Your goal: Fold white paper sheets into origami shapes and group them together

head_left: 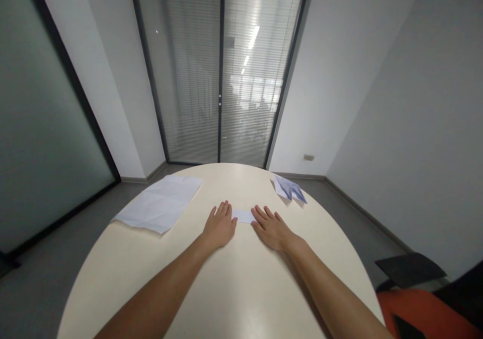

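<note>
A small white strip of paper (243,216) lies flat on the round table, mostly covered at its two ends. My left hand (220,225) rests palm down over its left end, fingers stretched forward. Over the right end lies my right hand (272,227), also palm down, with its fingers spread. Only the middle of the paper shows between the hands. Whether it is folded underneath cannot be made out.
The pale round table (234,288) fills the foreground. A large creased white sheet (162,203) lies at its left edge. Folded bluish-white paper (289,188) stands at the far right edge. An orange and black chair (426,309) is at the lower right; glass doors (222,77) are behind.
</note>
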`<state>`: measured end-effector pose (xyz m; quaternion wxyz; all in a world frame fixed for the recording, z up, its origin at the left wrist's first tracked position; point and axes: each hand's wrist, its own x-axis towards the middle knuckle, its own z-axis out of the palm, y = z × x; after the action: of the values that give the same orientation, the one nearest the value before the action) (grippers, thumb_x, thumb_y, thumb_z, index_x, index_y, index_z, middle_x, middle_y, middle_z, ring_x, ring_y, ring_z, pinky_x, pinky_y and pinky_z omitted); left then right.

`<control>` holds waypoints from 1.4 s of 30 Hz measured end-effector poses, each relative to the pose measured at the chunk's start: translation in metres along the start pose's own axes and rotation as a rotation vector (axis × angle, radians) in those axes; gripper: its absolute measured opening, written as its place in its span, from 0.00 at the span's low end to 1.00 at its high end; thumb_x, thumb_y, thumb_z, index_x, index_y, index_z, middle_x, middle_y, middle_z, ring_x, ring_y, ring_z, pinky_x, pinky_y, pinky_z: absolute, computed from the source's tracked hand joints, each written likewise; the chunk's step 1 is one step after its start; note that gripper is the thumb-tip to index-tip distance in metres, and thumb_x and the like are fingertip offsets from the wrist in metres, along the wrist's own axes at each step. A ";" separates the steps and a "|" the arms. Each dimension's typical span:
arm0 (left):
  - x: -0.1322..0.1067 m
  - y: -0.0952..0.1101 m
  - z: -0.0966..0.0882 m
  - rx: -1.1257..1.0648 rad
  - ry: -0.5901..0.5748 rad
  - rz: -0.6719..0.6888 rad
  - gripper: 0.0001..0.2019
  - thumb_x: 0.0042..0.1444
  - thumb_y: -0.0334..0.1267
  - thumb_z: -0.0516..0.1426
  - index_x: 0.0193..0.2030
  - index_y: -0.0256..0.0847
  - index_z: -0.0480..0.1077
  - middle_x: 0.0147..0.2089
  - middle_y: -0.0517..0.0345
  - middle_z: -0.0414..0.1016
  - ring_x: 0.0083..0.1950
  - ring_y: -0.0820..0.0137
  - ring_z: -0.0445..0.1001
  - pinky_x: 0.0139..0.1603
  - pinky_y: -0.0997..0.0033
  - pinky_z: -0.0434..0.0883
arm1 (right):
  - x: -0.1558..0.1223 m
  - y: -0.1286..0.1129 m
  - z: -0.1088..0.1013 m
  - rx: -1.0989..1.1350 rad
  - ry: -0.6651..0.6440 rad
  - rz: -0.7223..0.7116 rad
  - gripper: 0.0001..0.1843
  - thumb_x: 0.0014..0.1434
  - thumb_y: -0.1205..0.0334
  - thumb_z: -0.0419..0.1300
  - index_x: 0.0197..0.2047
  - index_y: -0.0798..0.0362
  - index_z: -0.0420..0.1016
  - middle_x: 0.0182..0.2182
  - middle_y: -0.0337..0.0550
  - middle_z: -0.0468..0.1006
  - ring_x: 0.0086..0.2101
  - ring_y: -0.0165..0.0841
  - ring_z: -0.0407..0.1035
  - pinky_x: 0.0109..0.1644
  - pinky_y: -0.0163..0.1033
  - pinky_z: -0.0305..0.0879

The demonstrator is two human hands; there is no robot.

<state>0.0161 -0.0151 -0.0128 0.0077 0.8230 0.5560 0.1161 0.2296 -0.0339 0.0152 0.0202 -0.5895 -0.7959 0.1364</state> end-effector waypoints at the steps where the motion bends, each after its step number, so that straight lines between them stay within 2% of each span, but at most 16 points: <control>1: 0.000 0.000 0.001 0.001 0.012 -0.011 0.28 0.69 0.44 0.41 0.70 0.30 0.55 0.73 0.36 0.53 0.75 0.54 0.50 0.71 0.46 0.52 | 0.000 0.001 0.000 0.000 0.007 -0.007 0.36 0.70 0.42 0.35 0.75 0.49 0.44 0.73 0.41 0.41 0.71 0.49 0.33 0.71 0.63 0.35; 7: 0.002 -0.006 0.000 -0.029 0.066 -0.032 0.26 0.67 0.46 0.46 0.65 0.32 0.63 0.71 0.38 0.59 0.72 0.55 0.57 0.71 0.49 0.53 | 0.000 0.006 0.000 0.011 0.124 -0.074 0.32 0.70 0.48 0.40 0.72 0.49 0.55 0.72 0.43 0.51 0.70 0.48 0.42 0.70 0.61 0.41; 11: 0.004 -0.015 -0.002 -0.095 0.123 0.010 0.22 0.66 0.48 0.49 0.60 0.37 0.69 0.67 0.43 0.66 0.68 0.55 0.63 0.70 0.51 0.56 | 0.005 0.010 0.000 0.041 0.241 -0.191 0.30 0.67 0.51 0.47 0.67 0.56 0.64 0.66 0.51 0.64 0.66 0.44 0.54 0.70 0.52 0.47; 13: 0.005 -0.017 -0.002 -0.139 0.160 0.016 0.20 0.65 0.47 0.52 0.58 0.39 0.70 0.63 0.45 0.71 0.64 0.57 0.67 0.67 0.54 0.60 | 0.006 0.011 -0.001 0.070 0.296 -0.225 0.29 0.66 0.53 0.49 0.65 0.57 0.67 0.62 0.52 0.69 0.63 0.43 0.60 0.68 0.48 0.51; 16: 0.005 -0.017 -0.004 -0.209 0.208 0.021 0.17 0.62 0.44 0.56 0.55 0.39 0.70 0.55 0.48 0.76 0.57 0.59 0.72 0.62 0.58 0.65 | 0.006 0.009 -0.002 0.099 0.327 -0.195 0.28 0.64 0.54 0.51 0.64 0.55 0.68 0.59 0.51 0.73 0.58 0.43 0.65 0.64 0.46 0.58; 19: 0.004 -0.017 -0.008 -0.250 0.247 0.023 0.15 0.60 0.42 0.58 0.53 0.40 0.70 0.51 0.51 0.76 0.53 0.60 0.72 0.58 0.59 0.67 | 0.006 0.008 -0.004 0.114 0.335 -0.155 0.27 0.63 0.54 0.54 0.62 0.54 0.69 0.54 0.51 0.76 0.52 0.44 0.69 0.58 0.46 0.62; 25: 0.004 -0.016 -0.014 -0.285 0.296 0.033 0.13 0.60 0.40 0.59 0.50 0.42 0.70 0.51 0.53 0.75 0.53 0.61 0.69 0.56 0.61 0.67 | 0.007 0.009 -0.008 0.143 0.423 -0.186 0.19 0.60 0.56 0.59 0.52 0.52 0.75 0.48 0.48 0.78 0.47 0.42 0.69 0.54 0.44 0.64; 31: 0.003 -0.013 -0.018 -0.246 0.350 0.075 0.15 0.60 0.39 0.59 0.54 0.43 0.70 0.51 0.53 0.74 0.54 0.60 0.68 0.56 0.59 0.66 | 0.007 0.008 -0.011 0.119 0.437 -0.192 0.19 0.60 0.55 0.60 0.52 0.52 0.76 0.46 0.48 0.80 0.47 0.43 0.69 0.54 0.46 0.62; 34: 0.003 -0.013 -0.018 -0.241 0.370 0.104 0.11 0.61 0.38 0.59 0.50 0.44 0.73 0.47 0.54 0.75 0.51 0.62 0.69 0.54 0.60 0.66 | 0.007 0.007 -0.013 0.110 0.432 -0.204 0.18 0.61 0.55 0.59 0.52 0.51 0.76 0.45 0.47 0.80 0.46 0.41 0.70 0.53 0.44 0.62; 38: 0.004 -0.014 -0.017 -0.267 0.392 0.144 0.04 0.60 0.36 0.60 0.42 0.44 0.74 0.44 0.57 0.77 0.49 0.63 0.71 0.55 0.60 0.65 | 0.006 0.005 -0.014 0.127 0.416 -0.187 0.11 0.61 0.58 0.59 0.45 0.50 0.78 0.40 0.42 0.81 0.41 0.37 0.73 0.46 0.39 0.63; 42: 0.005 -0.015 -0.015 -0.269 0.379 0.166 0.03 0.59 0.34 0.62 0.40 0.43 0.75 0.41 0.58 0.79 0.47 0.63 0.72 0.54 0.59 0.64 | 0.005 0.006 -0.012 0.116 0.420 -0.167 0.08 0.62 0.60 0.59 0.42 0.48 0.79 0.35 0.40 0.81 0.37 0.35 0.73 0.42 0.37 0.62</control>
<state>0.0014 -0.0066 0.0004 0.0031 0.8211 0.4574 0.3414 0.2357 -0.0253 0.0243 0.2303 -0.5350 -0.8111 0.0542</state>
